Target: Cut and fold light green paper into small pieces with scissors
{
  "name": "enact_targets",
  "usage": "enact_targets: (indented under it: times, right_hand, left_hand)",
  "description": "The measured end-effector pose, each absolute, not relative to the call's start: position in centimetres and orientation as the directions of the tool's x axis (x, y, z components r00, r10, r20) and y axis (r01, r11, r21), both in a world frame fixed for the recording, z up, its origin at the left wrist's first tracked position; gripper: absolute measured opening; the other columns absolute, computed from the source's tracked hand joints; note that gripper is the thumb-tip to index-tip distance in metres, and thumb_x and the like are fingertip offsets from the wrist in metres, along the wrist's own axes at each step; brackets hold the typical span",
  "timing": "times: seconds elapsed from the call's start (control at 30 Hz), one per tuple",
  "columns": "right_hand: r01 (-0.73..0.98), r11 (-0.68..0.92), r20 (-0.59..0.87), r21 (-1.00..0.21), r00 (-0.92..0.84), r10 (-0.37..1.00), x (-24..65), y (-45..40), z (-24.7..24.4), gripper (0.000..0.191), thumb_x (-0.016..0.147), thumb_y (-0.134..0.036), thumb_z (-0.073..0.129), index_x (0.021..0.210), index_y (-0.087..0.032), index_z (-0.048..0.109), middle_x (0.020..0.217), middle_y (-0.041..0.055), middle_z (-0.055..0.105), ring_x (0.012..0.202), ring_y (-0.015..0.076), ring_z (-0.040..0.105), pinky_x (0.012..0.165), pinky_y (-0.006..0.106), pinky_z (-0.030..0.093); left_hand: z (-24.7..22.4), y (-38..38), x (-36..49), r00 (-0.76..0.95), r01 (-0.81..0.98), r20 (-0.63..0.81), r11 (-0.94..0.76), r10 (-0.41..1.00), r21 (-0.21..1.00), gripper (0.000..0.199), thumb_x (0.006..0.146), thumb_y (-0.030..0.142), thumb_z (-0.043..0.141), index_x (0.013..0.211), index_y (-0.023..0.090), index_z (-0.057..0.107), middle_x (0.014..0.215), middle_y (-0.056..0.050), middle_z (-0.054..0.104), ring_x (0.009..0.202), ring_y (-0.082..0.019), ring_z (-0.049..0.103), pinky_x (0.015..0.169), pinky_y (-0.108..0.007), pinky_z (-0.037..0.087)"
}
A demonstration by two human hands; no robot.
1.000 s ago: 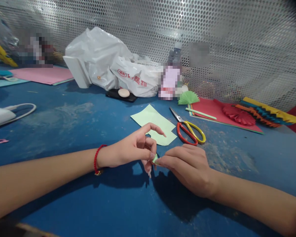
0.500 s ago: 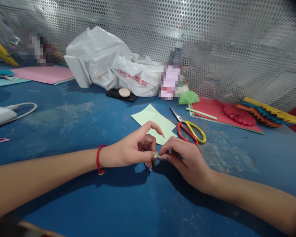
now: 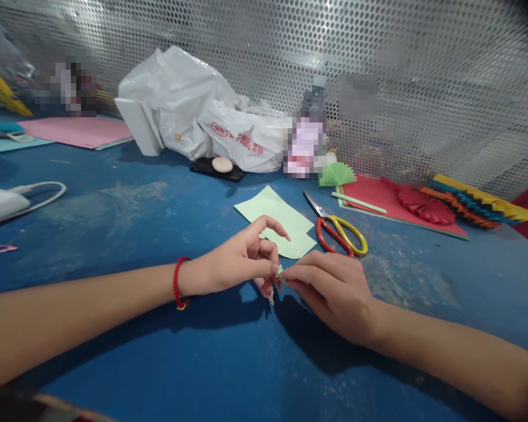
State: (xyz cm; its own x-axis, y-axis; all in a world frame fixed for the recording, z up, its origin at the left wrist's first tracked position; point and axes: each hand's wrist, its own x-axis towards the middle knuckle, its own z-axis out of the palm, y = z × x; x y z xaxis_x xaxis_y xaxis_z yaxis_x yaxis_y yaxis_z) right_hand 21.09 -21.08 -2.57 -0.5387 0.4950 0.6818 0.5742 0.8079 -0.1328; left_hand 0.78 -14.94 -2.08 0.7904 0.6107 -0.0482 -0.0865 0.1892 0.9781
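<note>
Between my fingertips is a small piece of light green paper [image 3: 280,271], mostly covered by the fingers. My left hand [image 3: 242,261], with a red braided bracelet [image 3: 178,283] at the wrist, pinches it between the thumb and a finger while the index finger arches free above. From the other side, my right hand [image 3: 334,290] grips the same piece with thumb and fingertips together. Just beyond the hands lie light green paper sheets [image 3: 273,211], partly hidden by my left hand. Scissors [image 3: 334,225] with one red and one yellow handle rest beside them, blades pointing away.
White plastic bags [image 3: 176,99], a black phone [image 3: 202,168] and a bottle [image 3: 305,140] stand along the perforated metal wall. Red paper [image 3: 369,190] with folded paper fans [image 3: 426,205] lies at right. Pink paper [image 3: 79,132] and a white corded device [image 3: 2,205] are at left.
My right hand has turned slightly, its fingers closing more over the green paper piece, which sits at a different angle. My left hand has barely shifted.
</note>
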Motion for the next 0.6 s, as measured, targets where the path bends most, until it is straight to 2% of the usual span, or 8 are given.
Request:
enact_targets:
  times: [0.17, 0.23, 0.3, 0.4, 0.47, 0.6]
  right_hand:
    - [0.579, 0.814, 0.651, -0.043, -0.602, 0.462, 21.4, -21.1, -2.7, 0.016, 0.095, -0.011, 0.055, 0.105, -0.017, 0.065, 0.084, 0.0015, 0.071, 0.063, 0.0118, 0.058, 0.058, 0.026, 0.040]
    - [0.585, 0.809, 0.638, -0.056, -0.602, 0.480, 21.4, -21.1, -2.7, 0.016, 0.096, -0.012, 0.053, 0.104, -0.018, 0.066, 0.084, 0.0015, 0.070, 0.062, 0.0116, 0.058, 0.058, 0.026, 0.039]
    - [0.593, 0.788, 0.606, -0.164, -0.570, 0.555, 21.2, -21.1, -2.5, 0.017, 0.098, -0.014, 0.051, 0.101, -0.018, 0.067, 0.083, 0.0024, 0.069, 0.065, 0.0115, 0.060, 0.060, 0.025, 0.041]
    - [0.572, 0.701, 0.512, -0.426, -0.486, 0.708, 21.0, -21.0, -2.2, 0.016, 0.098, -0.017, 0.052, 0.095, -0.018, 0.068, 0.084, 0.0029, 0.067, 0.071, 0.0118, 0.061, 0.063, 0.023, 0.045]
    - [0.542, 0.628, 0.441, -0.558, -0.447, 0.778, 20.9, -20.9, -2.0, 0.013, 0.095, -0.015, 0.056, 0.092, -0.018, 0.068, 0.084, 0.0020, 0.067, 0.072, 0.0118, 0.061, 0.064, 0.023, 0.045]
    - [0.511, 0.544, 0.362, -0.666, -0.417, 0.834, 21.0, -20.8, -1.6, 0.011, 0.091, -0.011, 0.061, 0.088, -0.018, 0.069, 0.082, 0.0008, 0.067, 0.072, 0.0113, 0.061, 0.065, 0.023, 0.045]
  left_hand:
    - [-2.0, -14.9, 0.7, 0.824, -0.083, -0.039, 0.188, 0.565, 0.979, 0.036, 0.085, 0.013, 0.061, 0.110, 0.024, 0.037, 0.072, 0.007, 0.060, 0.056, -0.012, 0.067, 0.058, -0.027, 0.060]
    - [-2.0, -14.8, 0.6, 0.829, -0.085, -0.035, 0.187, 0.558, 0.979, 0.036, 0.085, 0.013, 0.061, 0.110, 0.024, 0.037, 0.073, 0.007, 0.060, 0.057, -0.012, 0.067, 0.059, -0.027, 0.060]
    - [-2.1, -14.8, 0.6, 0.824, -0.088, -0.030, 0.179, 0.566, 0.980, 0.037, 0.085, 0.013, 0.062, 0.109, 0.024, 0.037, 0.072, 0.007, 0.060, 0.057, -0.012, 0.067, 0.059, -0.027, 0.060]
    - [-2.3, -14.9, 0.6, 0.816, -0.091, -0.009, 0.143, 0.579, 0.985, 0.037, 0.086, 0.015, 0.062, 0.108, 0.024, 0.035, 0.073, 0.006, 0.061, 0.058, -0.012, 0.067, 0.060, -0.028, 0.060]
    - [-2.4, -15.1, 0.6, 0.815, -0.081, 0.018, 0.084, 0.580, 0.993, 0.036, 0.087, 0.018, 0.063, 0.108, 0.024, 0.034, 0.074, 0.005, 0.061, 0.059, -0.012, 0.066, 0.059, -0.027, 0.059]
    - [-2.3, -15.5, 0.6, 0.809, -0.037, 0.053, -0.039, 0.586, 0.999, 0.034, 0.090, 0.026, 0.062, 0.108, 0.024, 0.033, 0.076, 0.004, 0.059, 0.060, -0.012, 0.064, 0.058, -0.025, 0.055]
